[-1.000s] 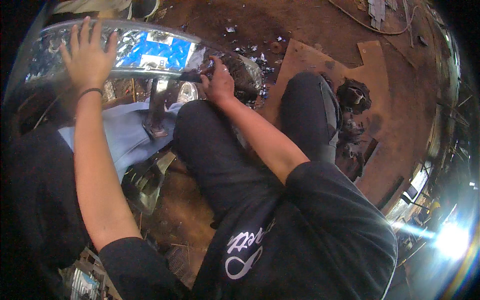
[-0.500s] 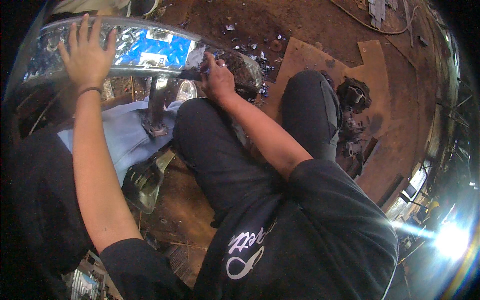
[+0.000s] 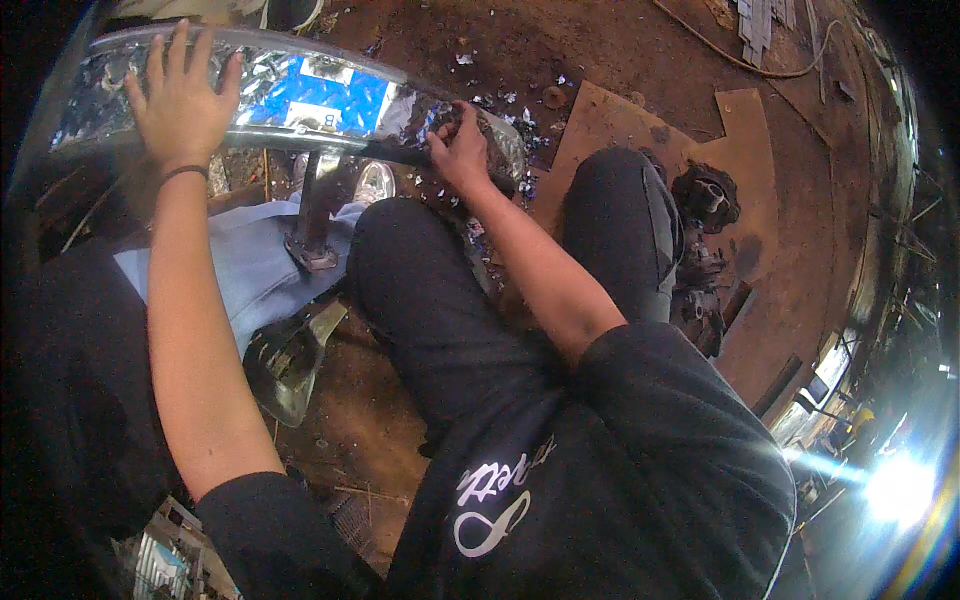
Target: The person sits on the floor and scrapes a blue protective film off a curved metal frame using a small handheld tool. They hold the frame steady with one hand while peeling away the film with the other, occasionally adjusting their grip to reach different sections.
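Observation:
A long, curved, shiny metal bumper-like piece [image 3: 250,132] lies across the upper left. A torn blue and white sticker [image 3: 340,95] covers its middle. Fingers spread, my left hand [image 3: 185,115] rests flat on the metal left of the sticker and holds nothing. My right hand [image 3: 465,155] is at the piece's dark, scuffed right end, its fingers bent in against the surface. Whatever may be between those fingers is too small to make out. Beneath the piece, a dark metal bracket [image 3: 315,205] reaches down to a light blue cloth [image 3: 250,245].
Small torn scraps [image 3: 510,125] litter the brown ground beyond the right end. A rusty sheet [image 3: 610,120] lies right of it, with dark greasy parts [image 3: 708,195] beside my knee. A hose [image 3: 770,72] curves at the far right. Bright light glares at lower right.
My right hand has shifted slightly right along the end of the metal piece, and its fingers have changed their bend. My left hand stays spread on the metal.

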### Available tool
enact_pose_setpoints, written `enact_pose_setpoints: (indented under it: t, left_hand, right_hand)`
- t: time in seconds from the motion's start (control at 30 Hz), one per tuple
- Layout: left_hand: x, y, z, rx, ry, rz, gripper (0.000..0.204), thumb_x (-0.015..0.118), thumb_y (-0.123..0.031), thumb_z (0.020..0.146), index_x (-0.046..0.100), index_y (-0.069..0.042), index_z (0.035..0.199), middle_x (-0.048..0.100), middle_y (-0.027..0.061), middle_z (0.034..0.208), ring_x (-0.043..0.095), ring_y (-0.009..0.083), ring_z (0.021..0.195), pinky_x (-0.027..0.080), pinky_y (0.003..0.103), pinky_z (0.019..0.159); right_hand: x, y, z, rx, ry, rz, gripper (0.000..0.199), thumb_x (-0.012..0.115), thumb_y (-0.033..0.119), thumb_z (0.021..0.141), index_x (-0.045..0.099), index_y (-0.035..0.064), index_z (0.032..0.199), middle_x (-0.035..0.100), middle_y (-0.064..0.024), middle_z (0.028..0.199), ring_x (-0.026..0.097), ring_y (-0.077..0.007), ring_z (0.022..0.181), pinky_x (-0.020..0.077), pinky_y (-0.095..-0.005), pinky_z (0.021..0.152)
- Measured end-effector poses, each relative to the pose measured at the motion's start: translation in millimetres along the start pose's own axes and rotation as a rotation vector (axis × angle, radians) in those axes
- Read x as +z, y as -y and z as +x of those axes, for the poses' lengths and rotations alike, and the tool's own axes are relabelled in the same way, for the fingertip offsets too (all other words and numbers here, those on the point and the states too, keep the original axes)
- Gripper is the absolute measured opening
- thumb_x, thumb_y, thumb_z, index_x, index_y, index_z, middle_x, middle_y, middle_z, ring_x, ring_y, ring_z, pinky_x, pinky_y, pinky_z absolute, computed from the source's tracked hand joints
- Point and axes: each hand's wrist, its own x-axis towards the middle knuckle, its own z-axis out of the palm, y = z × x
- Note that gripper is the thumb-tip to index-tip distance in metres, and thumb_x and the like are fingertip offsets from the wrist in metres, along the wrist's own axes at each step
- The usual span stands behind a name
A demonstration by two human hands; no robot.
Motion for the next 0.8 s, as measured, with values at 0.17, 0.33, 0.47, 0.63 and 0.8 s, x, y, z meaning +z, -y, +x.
enact_pose_setpoints:
  t: [0.17, 0.33, 0.47, 0.63, 0.8]
  left_hand:
    - [2, 0, 0, -0.003, 0.006, -0.016, 0.059, 0.051, -0.061, 0.099, 0.053, -0.032, 0.151, 0.042, -0.0035, 0.163, 0.035, 0.0239, 0.152, 0.023, 0.060, 0.123]
    - [3, 1, -3, -0.002, -0.034, -0.018, 0.058, 0.052, -0.060, 0.099, 0.054, -0.032, 0.150, 0.044, -0.0031, 0.162, 0.036, 0.0242, 0.151, 0.024, 0.059, 0.123]
    - [5, 3, -2, 0.003, -0.068, -0.032, 0.057, 0.053, -0.059, 0.099, 0.055, -0.032, 0.149, 0.044, -0.0033, 0.162, 0.037, 0.0241, 0.150, 0.025, 0.060, 0.122]
    - [0, -1, 0, 0.000, -0.030, -0.011, 0.058, 0.053, -0.059, 0.099, 0.054, -0.032, 0.150, 0.044, -0.0037, 0.162, 0.037, 0.0243, 0.151, 0.025, 0.061, 0.121]
    - [1, -1, -1, -0.010, -0.027, -0.039, 0.058, 0.053, -0.059, 0.099, 0.053, -0.032, 0.151, 0.043, -0.0037, 0.163, 0.035, 0.0243, 0.152, 0.024, 0.061, 0.122]
  right_hand:
    - [-1, 1, -5, -0.160, 0.064, -0.109, 0.088, 0.081, 0.011, 0.081, 0.033, 0.0039, 0.155, 0.068, -0.0159, 0.103, 0.066, -0.0341, 0.099, 0.0527, -0.0463, 0.090]
    - [3, 26, -24, -0.159, 0.134, -0.283, 0.092, 0.084, 0.018, 0.080, 0.035, 0.0106, 0.158, 0.065, -0.0211, 0.125, 0.065, -0.0421, 0.108, 0.0519, -0.0499, 0.095]
    - [15, 23, -22, -0.197, 0.112, -0.340, 0.092, 0.083, 0.018, 0.080, 0.035, 0.0128, 0.158, 0.061, -0.0260, 0.130, 0.064, -0.0444, 0.109, 0.0518, -0.0494, 0.097]
    - [22, 14, -18, -0.288, 0.112, -0.348, 0.094, 0.083, 0.017, 0.079, 0.032, 0.0056, 0.157, 0.060, -0.0287, 0.131, 0.061, -0.0450, 0.114, 0.0513, -0.0510, 0.098]
    - [25, 13, -21, -0.302, 0.088, -0.287, 0.095, 0.082, 0.016, 0.079, 0.030, 0.0029, 0.157, 0.062, -0.0299, 0.125, 0.062, -0.0467, 0.111, 0.0503, -0.0528, 0.096]
